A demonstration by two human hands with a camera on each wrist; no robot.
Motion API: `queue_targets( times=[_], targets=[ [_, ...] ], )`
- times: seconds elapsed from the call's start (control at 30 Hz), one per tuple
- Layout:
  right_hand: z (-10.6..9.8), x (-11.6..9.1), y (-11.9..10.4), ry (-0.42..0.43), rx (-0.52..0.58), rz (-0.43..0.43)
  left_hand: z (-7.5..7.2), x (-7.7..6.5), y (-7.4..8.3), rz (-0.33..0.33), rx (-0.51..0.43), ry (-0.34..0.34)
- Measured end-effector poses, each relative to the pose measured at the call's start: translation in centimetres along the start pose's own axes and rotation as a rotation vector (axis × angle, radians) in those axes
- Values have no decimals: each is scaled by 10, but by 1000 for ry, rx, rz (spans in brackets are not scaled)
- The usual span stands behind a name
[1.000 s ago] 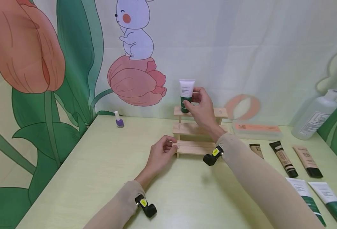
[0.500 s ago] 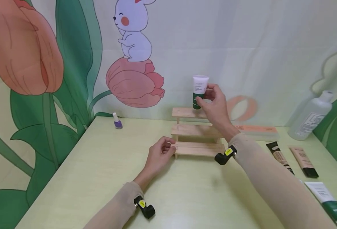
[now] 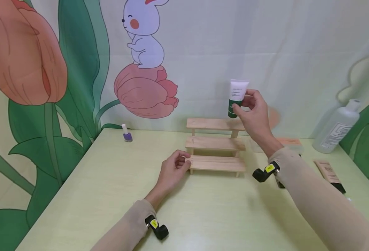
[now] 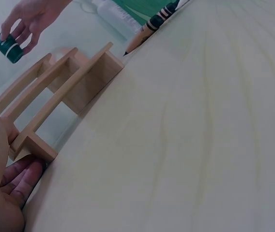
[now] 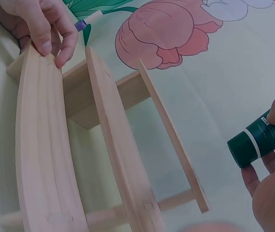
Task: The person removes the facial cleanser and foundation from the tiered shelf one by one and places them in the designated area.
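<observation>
A small squeeze tube, white above and dark green below (image 3: pixel 238 90), is held upright in my right hand (image 3: pixel 257 113). Thumb and fingers pinch its green part, above the right end of the top tier. The three-tier wooden display rack (image 3: pixel 215 142) stands on the table, all its tiers bare. My left hand (image 3: pixel 173 169) grips the left end of the lowest tier. In the right wrist view, the left thumb and a fingertip lie at that board's end (image 5: pixel 45 121). The left wrist view has the tube's green cap end (image 4: pixel 7 48) hanging beyond the rack.
A purple nail polish bottle (image 3: pixel 127 134) stands at the back left. Behind the right forearm lie a clear plastic box with an orange label (image 3: pixel 290 141) and a beige tube (image 3: pixel 330 174). A large clear bottle (image 3: pixel 338 126) stands at the far right against the printed curtain.
My right hand has lifted the squeeze tube from the rack's top tier and carried it right and slightly up. My left hand stays at the rack's left end.
</observation>
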State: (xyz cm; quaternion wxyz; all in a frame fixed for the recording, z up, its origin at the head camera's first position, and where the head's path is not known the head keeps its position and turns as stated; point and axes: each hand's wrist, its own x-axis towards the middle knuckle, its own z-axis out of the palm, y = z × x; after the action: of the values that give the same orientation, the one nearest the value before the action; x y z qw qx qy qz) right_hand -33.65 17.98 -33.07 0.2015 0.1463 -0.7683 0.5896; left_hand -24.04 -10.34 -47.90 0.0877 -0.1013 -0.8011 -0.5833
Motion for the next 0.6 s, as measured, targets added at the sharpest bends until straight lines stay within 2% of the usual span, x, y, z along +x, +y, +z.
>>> queue_targets(
  times=[0.6],
  targets=[
    [-62, -7, 6, 104, -60, 2, 1, 1, -1, 5, 11, 7]
  ],
)
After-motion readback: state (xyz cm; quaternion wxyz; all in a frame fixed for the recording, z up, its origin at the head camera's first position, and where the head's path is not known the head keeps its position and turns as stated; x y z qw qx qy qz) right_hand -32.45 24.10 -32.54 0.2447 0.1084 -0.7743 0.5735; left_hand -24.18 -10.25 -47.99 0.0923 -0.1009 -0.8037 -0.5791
